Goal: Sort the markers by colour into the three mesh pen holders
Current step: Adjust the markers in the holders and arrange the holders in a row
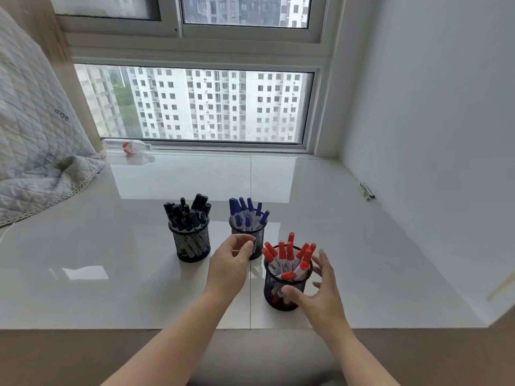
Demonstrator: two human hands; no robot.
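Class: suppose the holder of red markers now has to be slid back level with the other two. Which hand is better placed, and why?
Right. The right hand is open beside the black mesh holder of red markers, thumb at its wall. The left hand hangs nearer the black mesh holder of blue markers.

Both hands empty: left hand (232, 260) loosely curled, right hand (320, 291) fingers spread.

Two bare forearms, no sleeves; left grip (232, 257) and right grip (320, 295) ringless
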